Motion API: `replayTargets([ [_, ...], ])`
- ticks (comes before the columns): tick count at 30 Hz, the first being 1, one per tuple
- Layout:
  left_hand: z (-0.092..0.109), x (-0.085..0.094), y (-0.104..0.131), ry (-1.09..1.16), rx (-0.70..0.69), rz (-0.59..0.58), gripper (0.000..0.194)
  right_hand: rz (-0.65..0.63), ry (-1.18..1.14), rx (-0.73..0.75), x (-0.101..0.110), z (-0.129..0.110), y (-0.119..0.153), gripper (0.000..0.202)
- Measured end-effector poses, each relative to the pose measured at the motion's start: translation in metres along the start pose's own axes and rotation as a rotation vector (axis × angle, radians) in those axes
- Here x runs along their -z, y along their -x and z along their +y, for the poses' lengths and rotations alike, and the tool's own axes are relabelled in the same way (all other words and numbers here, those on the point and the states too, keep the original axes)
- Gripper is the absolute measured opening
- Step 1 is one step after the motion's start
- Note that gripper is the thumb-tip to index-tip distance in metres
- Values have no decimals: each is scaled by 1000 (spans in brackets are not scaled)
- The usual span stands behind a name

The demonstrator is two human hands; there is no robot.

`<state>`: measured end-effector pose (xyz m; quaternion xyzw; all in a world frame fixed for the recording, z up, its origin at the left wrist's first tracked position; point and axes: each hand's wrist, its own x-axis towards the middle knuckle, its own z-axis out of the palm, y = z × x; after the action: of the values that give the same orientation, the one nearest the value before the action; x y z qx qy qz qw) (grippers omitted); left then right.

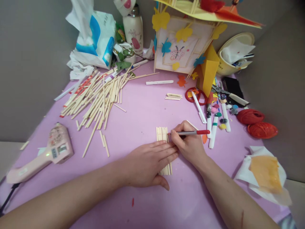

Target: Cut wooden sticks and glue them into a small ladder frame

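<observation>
The left hand [150, 163] lies flat across a row of sticks [162, 133], its fingers close together and its thumb poking out near the bottom end. The right hand [190, 143] is curled up and pinches a red pen [189, 133], with the tip at the right side of the row. The hands meet by the left fingertips. Both arms reach in from the bottom corners.

The row is in the middle of the desk [135, 117], and the left hand hides much of it. Markers [213, 132] lie to the right of the right hand, with red yarn [250, 116] past them. Up ahead are a small bunch of sticks [173, 96], a white pen [159, 82] and a toy house [190, 60]. A big pile of sticks [102, 98] and a pink glue gun [60, 144] are on the left.

Gray walls [30, 70] stand around the desk. Bare purple desk shows ahead of the left hand and below both hands, between the arms.
</observation>
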<state>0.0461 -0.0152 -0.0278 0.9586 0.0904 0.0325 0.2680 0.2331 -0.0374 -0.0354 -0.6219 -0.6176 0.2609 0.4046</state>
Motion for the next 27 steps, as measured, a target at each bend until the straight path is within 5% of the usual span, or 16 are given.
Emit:
replayTargets([
  [27,2,-2,2,22,19,33,81,-51,0,-2,-5,-8,-1,14],
])
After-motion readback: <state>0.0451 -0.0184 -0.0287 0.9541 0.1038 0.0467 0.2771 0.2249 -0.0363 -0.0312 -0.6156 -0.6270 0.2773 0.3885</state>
